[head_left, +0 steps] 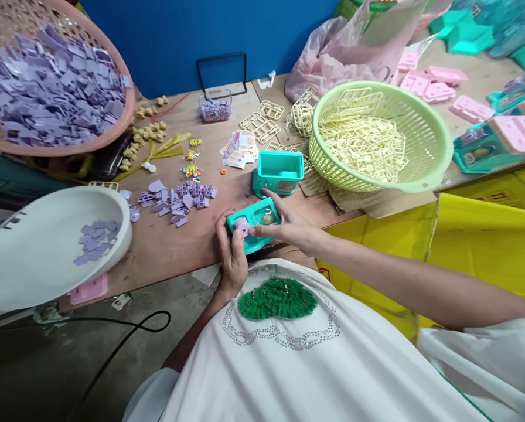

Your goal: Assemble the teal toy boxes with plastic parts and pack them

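A teal plastic toy housing (254, 218) is held between both hands just over the table's front edge. It has a clear round window on the right of its face and a small purple knob (243, 227) on the left. Around its left end wraps my left hand (233, 249), the thumb up against the knob. My right hand (294, 225) grips the right end, thumb tip at the knob and index finger along the top. A second teal housing (280, 170), open at the top, stands right behind on the table.
Purple pieces (179, 199) lie left of the hands. A white bowl (124, 234) and a pink basket (128, 126) hold more purple parts. On the right stands a green basket (425, 181) of cream frames. Cards (240, 147) lie behind; pink parts and teal housings occupy the far right.
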The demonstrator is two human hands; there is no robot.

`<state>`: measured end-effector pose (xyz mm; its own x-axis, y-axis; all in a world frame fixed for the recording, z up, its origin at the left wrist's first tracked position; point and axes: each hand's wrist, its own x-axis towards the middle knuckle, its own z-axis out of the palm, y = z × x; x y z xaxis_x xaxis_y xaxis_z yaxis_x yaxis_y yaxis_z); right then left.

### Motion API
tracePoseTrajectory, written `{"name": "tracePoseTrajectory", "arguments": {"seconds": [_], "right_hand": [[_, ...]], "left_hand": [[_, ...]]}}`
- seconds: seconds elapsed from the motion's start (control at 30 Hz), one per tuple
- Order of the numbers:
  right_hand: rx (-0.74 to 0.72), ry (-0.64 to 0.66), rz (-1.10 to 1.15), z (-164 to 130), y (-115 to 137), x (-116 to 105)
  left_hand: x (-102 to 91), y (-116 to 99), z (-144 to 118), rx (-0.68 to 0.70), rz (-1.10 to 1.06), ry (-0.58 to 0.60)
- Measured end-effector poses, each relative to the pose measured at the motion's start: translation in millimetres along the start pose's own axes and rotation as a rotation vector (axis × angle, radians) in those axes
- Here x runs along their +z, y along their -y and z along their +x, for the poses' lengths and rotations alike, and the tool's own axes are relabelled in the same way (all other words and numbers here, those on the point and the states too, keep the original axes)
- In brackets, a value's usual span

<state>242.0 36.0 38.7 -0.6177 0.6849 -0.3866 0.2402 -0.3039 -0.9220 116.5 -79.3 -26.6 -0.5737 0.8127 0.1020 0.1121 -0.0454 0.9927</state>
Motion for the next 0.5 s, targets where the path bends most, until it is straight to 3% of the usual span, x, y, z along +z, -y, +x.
{"name": "tracePoseTrajectory", "arguments": {"seconds": [0.13, 0.3, 0.5], "right_hand": [[-0.246, -0.029, -0.11, -2.7, -15.2, -6.3], [-0.467, -0.27, -0.268, -22.4, -42.4, -12.2], [-0.62, -0.224, -0.387, -42.2, -55.6, -7.6]], "left_hand": [[-10.1, 5.4, -2.9, 0.196, 0.11, 0.075], [-12.7, 2.6, -7.2, 0.476, 0.386, -0.022], [-10.7, -5.6, -7.7, 0.535, 0.562, 0.036]]}}
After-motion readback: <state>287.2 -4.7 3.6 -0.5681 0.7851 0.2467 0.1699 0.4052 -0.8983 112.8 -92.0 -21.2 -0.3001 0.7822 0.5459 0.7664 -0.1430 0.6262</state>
